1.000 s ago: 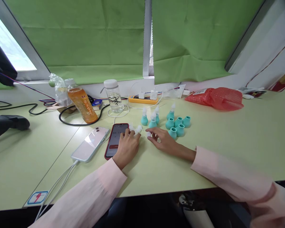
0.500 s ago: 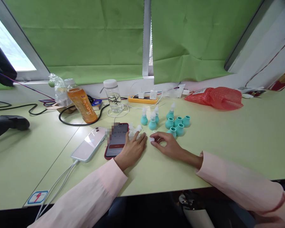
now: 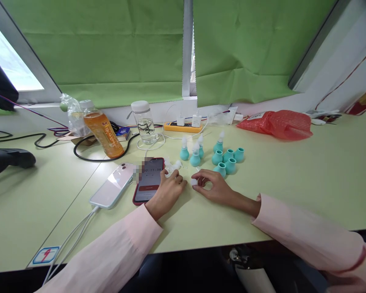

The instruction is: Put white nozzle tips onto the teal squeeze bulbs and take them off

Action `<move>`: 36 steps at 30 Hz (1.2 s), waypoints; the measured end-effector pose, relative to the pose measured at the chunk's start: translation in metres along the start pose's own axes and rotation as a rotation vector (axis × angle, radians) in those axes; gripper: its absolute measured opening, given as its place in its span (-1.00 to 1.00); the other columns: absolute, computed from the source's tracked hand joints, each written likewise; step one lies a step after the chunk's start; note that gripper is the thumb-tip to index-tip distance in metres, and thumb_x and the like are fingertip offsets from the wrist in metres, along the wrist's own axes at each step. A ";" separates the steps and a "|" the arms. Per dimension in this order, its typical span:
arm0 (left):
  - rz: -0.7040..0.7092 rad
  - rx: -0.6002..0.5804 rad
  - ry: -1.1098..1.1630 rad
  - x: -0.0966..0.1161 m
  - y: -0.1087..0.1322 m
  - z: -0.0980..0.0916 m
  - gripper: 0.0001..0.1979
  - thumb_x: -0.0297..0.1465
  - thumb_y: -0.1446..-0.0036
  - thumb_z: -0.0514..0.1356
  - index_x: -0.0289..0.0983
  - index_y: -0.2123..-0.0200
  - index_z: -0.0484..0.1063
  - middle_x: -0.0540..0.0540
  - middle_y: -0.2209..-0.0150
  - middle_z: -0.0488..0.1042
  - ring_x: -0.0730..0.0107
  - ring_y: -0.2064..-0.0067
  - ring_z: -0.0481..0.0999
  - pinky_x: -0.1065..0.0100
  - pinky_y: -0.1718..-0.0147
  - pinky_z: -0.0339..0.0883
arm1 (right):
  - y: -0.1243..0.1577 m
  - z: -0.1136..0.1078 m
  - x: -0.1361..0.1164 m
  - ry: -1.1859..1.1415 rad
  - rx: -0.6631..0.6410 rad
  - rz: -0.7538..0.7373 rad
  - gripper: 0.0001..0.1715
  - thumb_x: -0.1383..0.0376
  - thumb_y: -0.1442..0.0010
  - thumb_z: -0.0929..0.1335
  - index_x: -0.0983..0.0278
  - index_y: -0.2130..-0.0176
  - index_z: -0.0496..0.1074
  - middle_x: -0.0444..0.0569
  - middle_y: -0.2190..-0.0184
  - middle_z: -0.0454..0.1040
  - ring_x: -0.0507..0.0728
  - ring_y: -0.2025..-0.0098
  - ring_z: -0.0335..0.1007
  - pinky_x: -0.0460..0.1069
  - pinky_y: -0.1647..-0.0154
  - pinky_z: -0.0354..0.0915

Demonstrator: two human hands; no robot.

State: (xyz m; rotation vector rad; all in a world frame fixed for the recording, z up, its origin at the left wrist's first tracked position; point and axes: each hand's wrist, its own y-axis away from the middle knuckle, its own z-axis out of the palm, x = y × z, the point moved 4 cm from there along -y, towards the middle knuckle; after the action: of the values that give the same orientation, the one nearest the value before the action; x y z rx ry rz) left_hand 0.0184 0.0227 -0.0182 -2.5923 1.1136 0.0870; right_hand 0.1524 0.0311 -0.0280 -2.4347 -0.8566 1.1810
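My right hand (image 3: 215,185) is closed in a pinch on a small white translucent plastic piece (image 3: 194,182), just above the table. To its left, my left hand (image 3: 168,191) has its fingers curled downward beside the phone; whatever they hold, if anything, is hidden. Loose clear plastic pieces (image 3: 172,165) lie just beyond my left fingers. Behind my hands stand teal bulbs with translucent nozzles (image 3: 195,156), several of them upright. Several open-topped teal bulbs (image 3: 230,166) are grouped beyond my right hand, with no nozzles on them.
A red-cased phone (image 3: 148,183) showing a running timer lies against my left hand's side. Farther left are a pale phone (image 3: 112,187) with white cables and an orange drink bottle (image 3: 103,134). A clear water bottle (image 3: 145,126), an orange power strip (image 3: 183,127) and a red plastic bag (image 3: 276,124) line the back.
My left fingers, flatter and more spread before, have curled in. My right hand keeps its pinch on the white piece, which shows a little more. The view has shifted slightly.
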 end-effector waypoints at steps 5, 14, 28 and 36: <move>-0.040 0.123 0.013 -0.002 0.001 -0.001 -0.70 -0.65 -0.03 -0.05 -0.26 0.23 0.32 -0.11 0.35 0.40 0.27 0.23 0.31 0.07 0.20 0.04 | 0.000 -0.001 -0.001 0.004 -0.006 -0.009 -0.80 0.34 -0.02 0.29 0.30 0.26 0.34 -0.06 0.42 0.37 0.00 0.46 0.28 -0.06 0.43 0.31; -0.092 0.434 0.332 -0.009 0.005 -0.006 -0.74 -0.60 -0.06 -0.06 -0.28 0.24 0.33 -0.11 0.31 0.38 0.46 0.30 0.39 0.44 0.36 0.29 | 0.000 0.000 0.002 0.044 0.020 0.010 -0.78 0.33 -0.04 0.27 0.26 0.23 0.31 -0.08 0.40 0.34 0.00 0.46 0.28 -0.06 0.42 0.30; -0.202 0.672 0.369 -0.020 0.009 -0.024 -0.84 -0.53 -0.07 0.01 -0.28 0.33 0.36 -0.10 0.35 0.40 0.46 0.31 0.40 0.43 0.34 0.31 | -0.001 -0.002 0.012 0.243 -0.004 0.010 -0.81 0.35 0.00 0.28 0.29 0.28 0.33 -0.06 0.35 0.34 -0.05 0.59 0.23 -0.08 0.52 0.25; -0.225 0.784 0.383 -0.019 0.010 -0.040 -0.88 -0.54 -0.03 0.04 -0.28 0.42 0.36 -0.06 0.40 0.40 0.49 0.35 0.41 0.47 0.39 0.31 | -0.007 -0.006 0.006 0.661 -0.041 -0.057 -0.72 0.38 -0.14 0.15 0.34 0.18 0.33 0.14 0.17 0.33 0.20 0.24 0.30 0.08 0.29 0.27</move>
State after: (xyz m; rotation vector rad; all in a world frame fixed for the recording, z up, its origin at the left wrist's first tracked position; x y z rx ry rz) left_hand -0.0045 0.0166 0.0207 -2.0170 0.7353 -0.7664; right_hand 0.1575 0.0401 -0.0248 -2.5517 -0.7277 0.2838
